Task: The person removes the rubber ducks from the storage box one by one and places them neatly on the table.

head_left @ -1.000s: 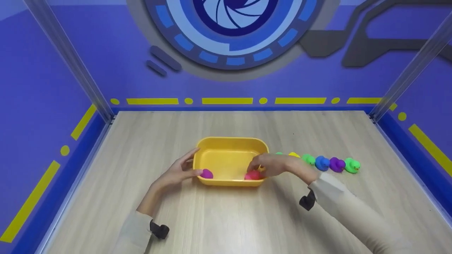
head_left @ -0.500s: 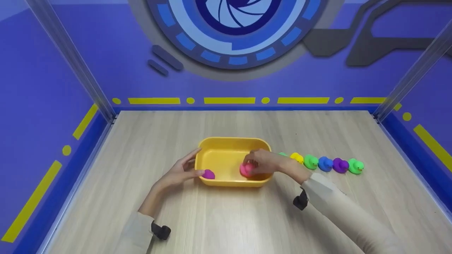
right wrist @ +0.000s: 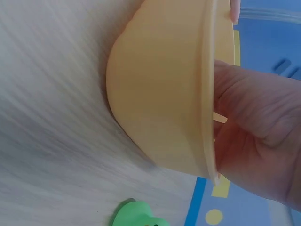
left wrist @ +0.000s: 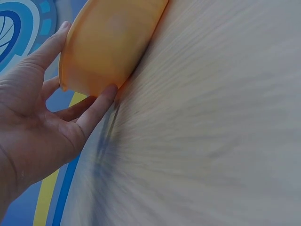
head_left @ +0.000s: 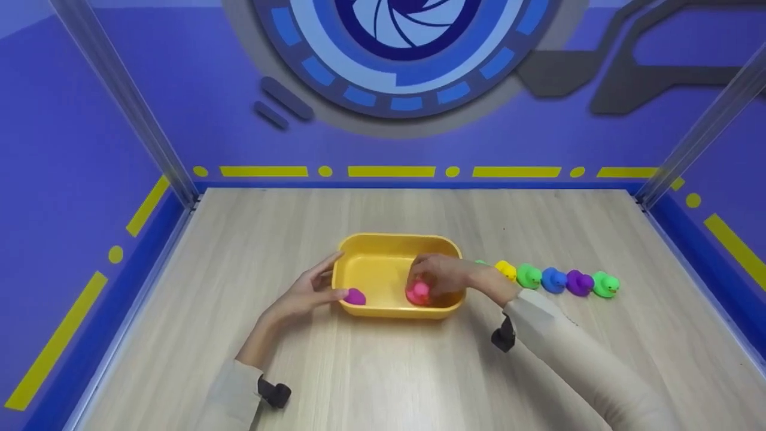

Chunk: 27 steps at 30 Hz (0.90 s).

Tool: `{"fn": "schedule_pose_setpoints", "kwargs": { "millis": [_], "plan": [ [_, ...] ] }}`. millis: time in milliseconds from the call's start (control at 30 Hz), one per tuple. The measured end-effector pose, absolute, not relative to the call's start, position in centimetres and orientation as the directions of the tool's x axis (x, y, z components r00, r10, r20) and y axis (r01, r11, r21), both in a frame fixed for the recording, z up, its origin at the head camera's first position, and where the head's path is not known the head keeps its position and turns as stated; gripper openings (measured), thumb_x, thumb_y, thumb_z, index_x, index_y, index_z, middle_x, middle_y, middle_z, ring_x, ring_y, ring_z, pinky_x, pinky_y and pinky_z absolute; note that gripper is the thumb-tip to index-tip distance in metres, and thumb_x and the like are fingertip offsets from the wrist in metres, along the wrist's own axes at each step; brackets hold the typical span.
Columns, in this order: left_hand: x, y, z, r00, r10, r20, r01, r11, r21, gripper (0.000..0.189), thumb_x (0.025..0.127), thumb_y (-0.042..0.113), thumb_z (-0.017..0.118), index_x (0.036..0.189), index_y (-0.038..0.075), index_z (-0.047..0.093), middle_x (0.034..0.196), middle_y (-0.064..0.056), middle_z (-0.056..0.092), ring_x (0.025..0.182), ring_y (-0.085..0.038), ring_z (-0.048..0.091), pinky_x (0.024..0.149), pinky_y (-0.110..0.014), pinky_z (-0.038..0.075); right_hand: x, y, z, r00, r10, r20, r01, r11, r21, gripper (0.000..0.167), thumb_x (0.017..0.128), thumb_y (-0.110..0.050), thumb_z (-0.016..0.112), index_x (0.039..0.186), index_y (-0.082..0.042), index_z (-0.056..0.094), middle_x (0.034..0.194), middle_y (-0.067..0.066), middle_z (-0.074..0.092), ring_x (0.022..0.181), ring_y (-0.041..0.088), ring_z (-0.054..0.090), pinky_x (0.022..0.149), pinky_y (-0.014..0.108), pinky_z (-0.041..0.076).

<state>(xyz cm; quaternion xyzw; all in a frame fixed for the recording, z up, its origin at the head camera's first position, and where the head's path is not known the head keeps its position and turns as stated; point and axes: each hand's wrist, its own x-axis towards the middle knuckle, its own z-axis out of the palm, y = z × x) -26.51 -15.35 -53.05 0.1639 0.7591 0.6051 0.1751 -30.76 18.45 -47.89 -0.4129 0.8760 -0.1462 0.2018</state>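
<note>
A yellow basin (head_left: 399, 237) stands on the wooden table. At its left end, my left hand (head_left: 306, 292) rests outstretched fingers and thumb on the outer wall and rim, as the left wrist view shows. A smooth purple piece (head_left: 355, 296) lies in the near left corner beside the thumb; its full shape is hard to make out. Inside the right part of the basin, my right hand (head_left: 441, 274) holds a pink rubber duck (head_left: 419, 292) with curled fingers. In the right wrist view the basin wall (right wrist: 160, 84) hides those fingertips and the duck.
Right of the basin runs a row of rubber ducks: yellow (head_left: 506, 270), green (head_left: 529, 275), blue (head_left: 554, 279), purple (head_left: 579, 282) and green (head_left: 606, 284). Another green duck (head_left: 480, 261) is mostly covered by the right hand. Blue panels (head_left: 383, 143) enclose the table's back and sides.
My right hand and the pink duck have shifted left within the basin, and the duck now shows upright. The left hand keeps its place on the basin. The view has shifted slightly.
</note>
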Motion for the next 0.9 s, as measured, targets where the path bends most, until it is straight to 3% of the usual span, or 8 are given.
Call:
{"fn": "schedule_pose_setpoints", "kwargs": {
  "millis": [267,433,633,900],
  "plan": [
    [-26.6,-15.3,-53.3,-0.888,0.455,-0.07,0.043,0.234,0.971,0.086,0.093,0.027,0.077,0.163,0.021,0.027,0.161,-0.015,0.039,0.146,-0.036,0.044,0.117,-0.041,0.045,-30.1,18.4,-46.9,-0.589,-0.772,-0.24,-0.638,0.626,-0.448,0.029,0.092,-0.004,0.073,0.119,-0.013,0.074,0.118,0.01,0.067,0.109,0.025,0.061,0.097,0.043,0.057],
    [-26.5,-15.3,-53.3,-0.88,0.47,-0.072,0.025,0.197,0.98,0.088,0.093,0.024,0.077,0.164,0.019,0.025,0.161,-0.017,0.039,0.146,-0.036,0.044,0.117,-0.041,0.045,-29.3,18.9,-45.5,-0.605,-0.78,-0.161,-0.635,0.595,-0.493,0.029,0.093,-0.006,0.073,0.121,-0.013,0.072,0.122,0.012,0.062,0.115,0.027,0.058,0.097,0.048,0.059],
    [-26.2,-15.3,-53.1,-0.888,0.45,-0.091,-0.002,0.195,0.981,0.087,0.092,0.027,0.078,0.163,0.024,0.027,0.161,-0.012,0.04,0.146,-0.032,0.044,0.118,-0.04,0.043,-28.8,20.7,-43.9,-0.629,-0.773,-0.084,-0.613,0.559,-0.557,0.027,0.094,-0.005,0.071,0.12,-0.011,0.072,0.123,0.013,0.058,0.117,0.027,0.053,0.096,0.051,0.058],
    [-26.1,-15.4,-53.2,-0.893,0.439,-0.097,-0.01,0.196,0.981,0.085,0.093,0.026,0.077,0.163,0.026,0.028,0.163,-0.012,0.038,0.147,-0.033,0.043,0.118,-0.043,0.043,-28.5,23.9,-43.1,-0.672,-0.739,0.047,-0.598,0.504,-0.624,0.027,0.097,-0.009,0.068,0.124,-0.011,0.068,0.129,0.011,0.057,0.122,0.028,0.053,0.104,0.051,0.053]
  ]
}}
